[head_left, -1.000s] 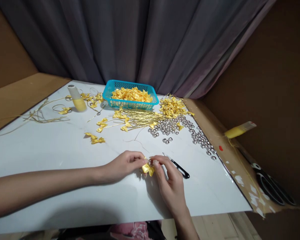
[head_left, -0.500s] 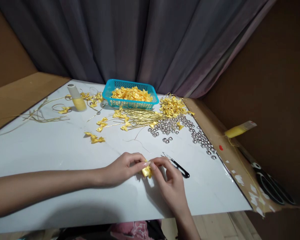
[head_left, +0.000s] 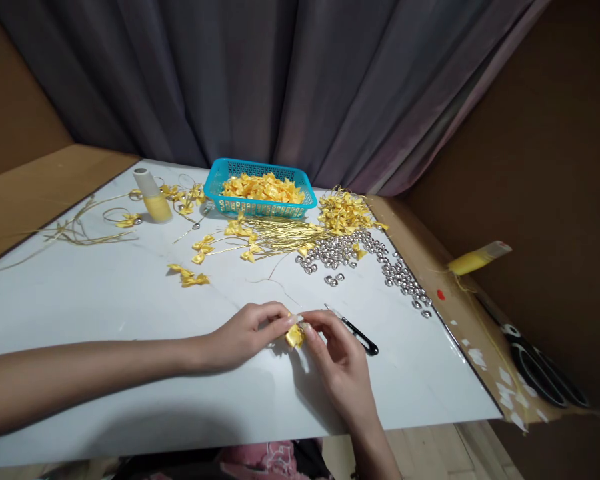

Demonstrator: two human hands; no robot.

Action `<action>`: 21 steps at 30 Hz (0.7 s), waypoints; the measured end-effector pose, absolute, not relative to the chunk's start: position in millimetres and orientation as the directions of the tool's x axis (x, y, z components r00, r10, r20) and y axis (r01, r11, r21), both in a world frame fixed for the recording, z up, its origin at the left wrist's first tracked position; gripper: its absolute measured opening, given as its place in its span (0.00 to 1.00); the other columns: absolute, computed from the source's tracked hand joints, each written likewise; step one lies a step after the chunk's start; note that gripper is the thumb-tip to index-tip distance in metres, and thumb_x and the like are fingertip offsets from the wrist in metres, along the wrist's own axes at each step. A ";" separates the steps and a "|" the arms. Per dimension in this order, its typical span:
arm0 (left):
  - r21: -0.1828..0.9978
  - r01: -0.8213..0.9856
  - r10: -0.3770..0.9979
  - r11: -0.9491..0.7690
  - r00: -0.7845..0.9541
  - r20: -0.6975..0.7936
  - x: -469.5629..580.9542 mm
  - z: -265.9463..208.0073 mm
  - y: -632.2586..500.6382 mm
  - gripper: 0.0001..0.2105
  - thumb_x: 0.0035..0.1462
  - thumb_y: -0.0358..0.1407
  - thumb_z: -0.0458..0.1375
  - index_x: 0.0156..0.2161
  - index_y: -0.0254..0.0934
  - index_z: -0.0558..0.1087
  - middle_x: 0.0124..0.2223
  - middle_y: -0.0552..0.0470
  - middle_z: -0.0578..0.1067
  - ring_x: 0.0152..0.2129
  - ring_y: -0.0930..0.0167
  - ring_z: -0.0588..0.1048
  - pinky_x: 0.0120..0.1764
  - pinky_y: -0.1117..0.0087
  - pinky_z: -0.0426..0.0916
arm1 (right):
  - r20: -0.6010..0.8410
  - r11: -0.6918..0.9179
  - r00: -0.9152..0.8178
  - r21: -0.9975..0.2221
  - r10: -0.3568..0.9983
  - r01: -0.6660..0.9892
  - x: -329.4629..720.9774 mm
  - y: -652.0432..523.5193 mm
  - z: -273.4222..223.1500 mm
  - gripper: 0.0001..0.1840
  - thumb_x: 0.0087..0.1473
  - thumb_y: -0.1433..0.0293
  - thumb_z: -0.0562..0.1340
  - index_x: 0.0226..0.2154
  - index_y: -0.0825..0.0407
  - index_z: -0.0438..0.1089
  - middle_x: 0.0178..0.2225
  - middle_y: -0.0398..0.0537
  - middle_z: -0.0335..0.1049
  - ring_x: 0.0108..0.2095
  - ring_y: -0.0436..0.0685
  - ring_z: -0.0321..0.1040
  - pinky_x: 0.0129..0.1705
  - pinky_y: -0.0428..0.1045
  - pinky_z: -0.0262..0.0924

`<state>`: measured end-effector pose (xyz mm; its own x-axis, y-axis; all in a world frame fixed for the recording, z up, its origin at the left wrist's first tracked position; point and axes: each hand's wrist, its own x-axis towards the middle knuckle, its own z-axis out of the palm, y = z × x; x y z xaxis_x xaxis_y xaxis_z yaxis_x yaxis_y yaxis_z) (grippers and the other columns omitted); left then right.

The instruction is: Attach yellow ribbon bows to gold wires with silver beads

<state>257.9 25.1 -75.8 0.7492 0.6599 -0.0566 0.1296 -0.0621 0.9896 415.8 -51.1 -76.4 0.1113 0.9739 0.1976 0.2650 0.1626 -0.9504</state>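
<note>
Near the front middle of the white tabletop [head_left: 145, 333], my left hand [head_left: 253, 337] pinches a small yellow ribbon bow [head_left: 295, 336] between thumb and forefinger. My right hand [head_left: 337, 357] closes on the bow's other side, its thumb and forefinger meeting the left fingertips. The fingers hide part of the bow, and I cannot make out any thread or small piece between them. Just beyond my right hand lies a pair of black-handled thread snips [head_left: 363, 338], partly behind the fingers.
A blue basket [head_left: 211, 190] of yellow bows stands at the back. Gold cords [head_left: 290, 235], a heap of corded bows [head_left: 347, 212] and silver beads [head_left: 335, 252] lie before it. A yellow thread spool [head_left: 155, 200] stands left; large scissors [head_left: 535, 363] lie right.
Both hands stay together at the same spot. The bow has turned slightly and my right fingertips have shifted a little on it.
</note>
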 end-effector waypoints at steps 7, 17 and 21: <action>0.980 0.167 0.658 -0.110 0.751 -0.054 257.9 -73.8 23.4 0.07 0.57 0.38 0.55 0.35 0.35 0.70 0.33 0.53 0.71 0.33 0.71 0.68 0.38 0.71 0.62 | 0.220 0.171 0.127 -0.934 0.967 0.314 414.6 -50.7 -76.3 0.05 0.58 0.69 0.58 0.35 0.50 0.70 0.33 0.45 0.69 0.35 0.53 0.65 0.36 0.47 0.59; 0.991 0.114 0.611 0.065 0.781 -0.130 257.4 -71.7 28.0 0.08 0.54 0.38 0.57 0.32 0.34 0.71 0.31 0.53 0.71 0.31 0.72 0.68 0.37 0.70 0.62 | 0.183 0.156 0.074 -0.949 0.980 0.276 420.2 -49.7 -75.0 0.08 0.60 0.68 0.55 0.36 0.49 0.70 0.38 0.46 0.68 0.39 0.53 0.65 0.39 0.46 0.58; 0.991 0.124 0.572 0.055 0.810 -0.133 257.5 -70.8 28.3 0.08 0.54 0.38 0.58 0.32 0.33 0.71 0.31 0.52 0.73 0.31 0.71 0.69 0.37 0.70 0.63 | 0.106 0.087 0.103 -0.980 0.989 0.178 419.8 -49.8 -76.3 0.06 0.58 0.66 0.59 0.32 0.50 0.68 0.34 0.44 0.67 0.35 0.52 0.64 0.36 0.46 0.58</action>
